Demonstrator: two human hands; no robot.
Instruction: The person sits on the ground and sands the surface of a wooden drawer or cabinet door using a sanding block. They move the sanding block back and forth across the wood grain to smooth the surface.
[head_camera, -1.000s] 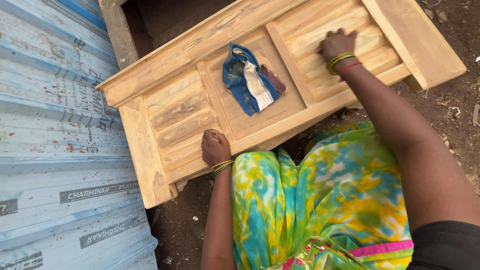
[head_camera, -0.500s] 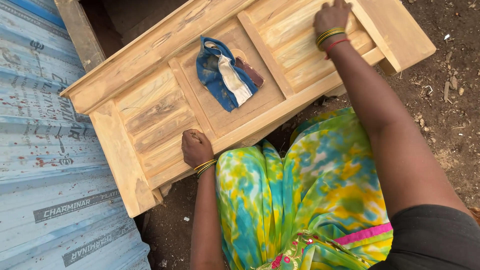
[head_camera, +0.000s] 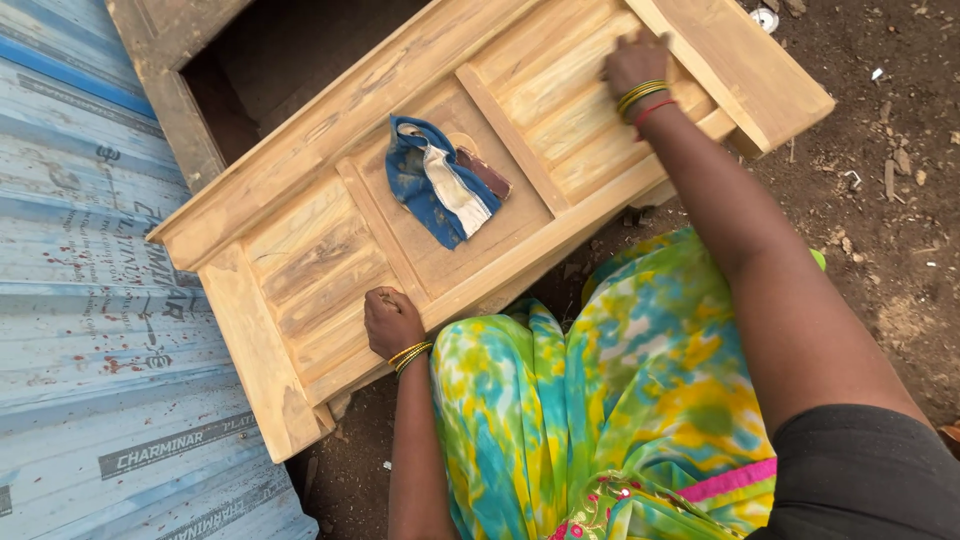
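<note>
A pale wooden cabinet frame (head_camera: 330, 130) with slatted panels lies tilted on the dirt in front of me. My left hand (head_camera: 390, 322) is curled in a fist on its near rail, gripping the edge beside the left slatted panel (head_camera: 310, 265). My right hand (head_camera: 633, 62) reaches across and presses down on the right slatted panel (head_camera: 560, 110); its fingers are hidden, so anything under them cannot be seen. On the middle panel lies a crumpled blue and white cloth (head_camera: 435, 180) with a small brown piece (head_camera: 485, 172) next to it.
Corrugated blue-grey metal sheets (head_camera: 90, 300) lie along the left. A dark opening (head_camera: 290, 50) sits behind the frame. Bare dirt with small scraps (head_camera: 890, 170) lies on the right. My green and yellow patterned garment (head_camera: 600, 400) fills the lower middle.
The view has shifted over the frame. My right hand has slid a little across the right slats. My left hand has stayed on the near rail.
</note>
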